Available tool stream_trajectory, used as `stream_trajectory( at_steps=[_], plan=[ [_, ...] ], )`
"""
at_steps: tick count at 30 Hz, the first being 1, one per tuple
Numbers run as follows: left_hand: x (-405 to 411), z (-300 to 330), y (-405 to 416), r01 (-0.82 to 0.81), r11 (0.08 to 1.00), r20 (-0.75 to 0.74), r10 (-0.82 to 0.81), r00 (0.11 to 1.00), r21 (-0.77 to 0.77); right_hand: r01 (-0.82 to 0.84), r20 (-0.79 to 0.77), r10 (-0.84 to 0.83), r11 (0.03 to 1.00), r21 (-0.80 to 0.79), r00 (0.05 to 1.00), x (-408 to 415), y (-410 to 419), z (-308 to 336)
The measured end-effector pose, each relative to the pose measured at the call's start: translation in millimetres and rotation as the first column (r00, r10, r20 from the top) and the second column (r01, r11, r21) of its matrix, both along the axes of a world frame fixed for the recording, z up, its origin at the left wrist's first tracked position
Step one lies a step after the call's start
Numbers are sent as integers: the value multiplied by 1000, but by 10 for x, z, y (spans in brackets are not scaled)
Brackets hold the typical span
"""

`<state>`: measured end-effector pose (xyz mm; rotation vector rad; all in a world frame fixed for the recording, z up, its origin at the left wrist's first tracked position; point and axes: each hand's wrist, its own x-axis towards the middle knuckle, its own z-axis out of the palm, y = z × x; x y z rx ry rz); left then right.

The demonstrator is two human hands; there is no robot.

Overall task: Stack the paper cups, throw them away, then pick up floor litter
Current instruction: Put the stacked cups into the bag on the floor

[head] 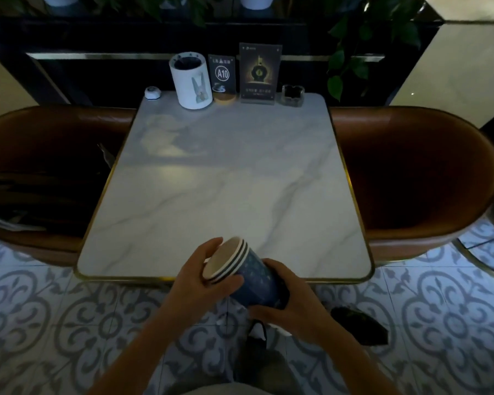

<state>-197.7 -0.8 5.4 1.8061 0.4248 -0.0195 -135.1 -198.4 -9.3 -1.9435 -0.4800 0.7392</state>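
Observation:
A stack of blue paper cups (254, 276) with white rims hangs tilted over the near edge of the marble table (226, 172), mouths pointing up and left. My left hand (203, 283) grips the rim end of the stack. My right hand (291, 300) wraps around its base end. A dark crumpled piece of litter (360, 323) lies on the patterned floor just right of my right wrist. A small white scrap (219, 323) lies on the tiles below my left hand.
At the table's far edge stand a white cylindrical holder (190, 79), an A10 sign (222, 75), a menu card (259, 72), a glass ashtray (292, 94) and a small white button (152, 93). Brown chairs (417, 178) flank the table. My shoe (255, 334) is below.

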Motion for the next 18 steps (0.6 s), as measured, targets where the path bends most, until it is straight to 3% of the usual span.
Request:
stream_trajectory(
  at_steps=[10, 18],
  plan=[
    [-893, -188, -453, 3, 957, -32, -13, 999, -290, 151, -60, -151, 988, -12, 987, -1046, -283, 61],
    [-1029, -261, -1065, 101, 935, -105, -144, 984, -340, 295, -30, -297, 954, -49, 954, -1413, -918, 70]
  ],
)
